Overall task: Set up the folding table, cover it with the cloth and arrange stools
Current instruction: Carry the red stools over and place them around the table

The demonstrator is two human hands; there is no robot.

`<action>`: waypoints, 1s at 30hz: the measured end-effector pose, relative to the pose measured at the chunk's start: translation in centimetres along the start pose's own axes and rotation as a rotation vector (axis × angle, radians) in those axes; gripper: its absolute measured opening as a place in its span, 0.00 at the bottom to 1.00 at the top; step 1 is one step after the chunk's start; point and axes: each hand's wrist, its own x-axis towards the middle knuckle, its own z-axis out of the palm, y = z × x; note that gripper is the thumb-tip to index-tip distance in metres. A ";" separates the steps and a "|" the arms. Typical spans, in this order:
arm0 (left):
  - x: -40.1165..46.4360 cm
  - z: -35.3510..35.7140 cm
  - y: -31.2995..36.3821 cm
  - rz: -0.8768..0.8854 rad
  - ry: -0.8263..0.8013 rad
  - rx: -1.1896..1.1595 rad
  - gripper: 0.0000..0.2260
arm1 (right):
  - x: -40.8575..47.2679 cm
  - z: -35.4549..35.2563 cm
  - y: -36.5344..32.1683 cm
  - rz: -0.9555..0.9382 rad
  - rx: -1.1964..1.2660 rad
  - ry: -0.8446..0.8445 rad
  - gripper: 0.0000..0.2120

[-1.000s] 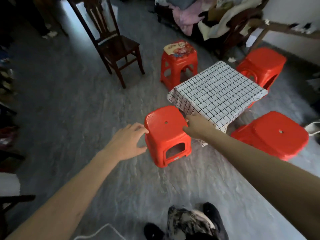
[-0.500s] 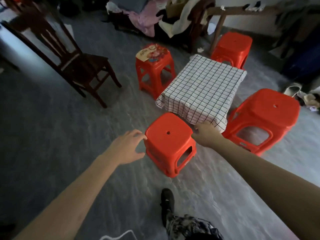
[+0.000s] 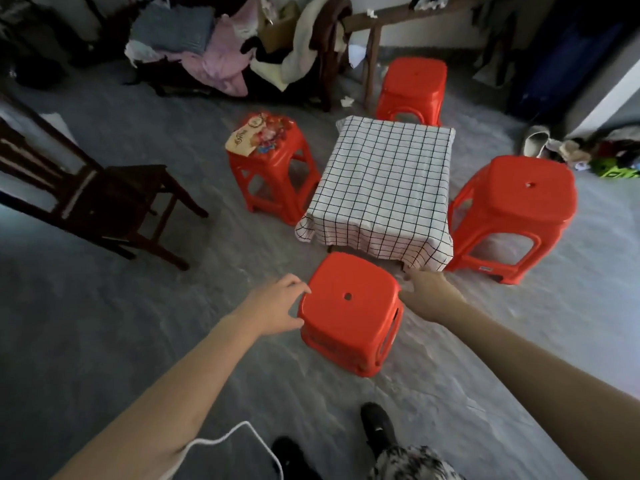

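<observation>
The folding table [image 3: 381,188] stands under a white cloth with a black grid. A low red stool [image 3: 348,313] sits on the floor at its near side. My left hand [image 3: 273,306] holds the stool's left rim, fingers on the top edge and thumb lower on the side. My right hand [image 3: 427,294] lies against the stool's right side, fingers straight toward the cloth's hanging corner. Three taller red stools stand around the table: one at the left [image 3: 273,168] with a printed packet on it, one behind [image 3: 414,88], one at the right [image 3: 512,209].
A dark wooden chair [image 3: 104,199] stands at the left. Heaped clothes [image 3: 221,46] and a wooden bench [image 3: 374,36] line the back wall. Shoes and small items [image 3: 588,154] lie at the far right. My feet [image 3: 377,424] and a white cord [image 3: 239,438] are below.
The view has swung round to the table's front side. The low stool, between both hands, now sits at the middle of the table's near edge instead of by its left corner.
</observation>
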 end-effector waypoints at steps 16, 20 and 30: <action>10.1 8.5 -10.0 0.320 -0.150 0.246 0.30 | -1.4 13.4 -2.0 0.396 0.237 0.092 0.28; 12.9 15.2 -11.7 0.304 -0.157 0.259 0.32 | 0.9 19.9 -1.7 0.394 0.238 0.032 0.33; 19.6 27.8 -11.7 0.098 -0.103 0.182 0.43 | 10.4 31.3 1.4 0.347 0.350 0.042 0.50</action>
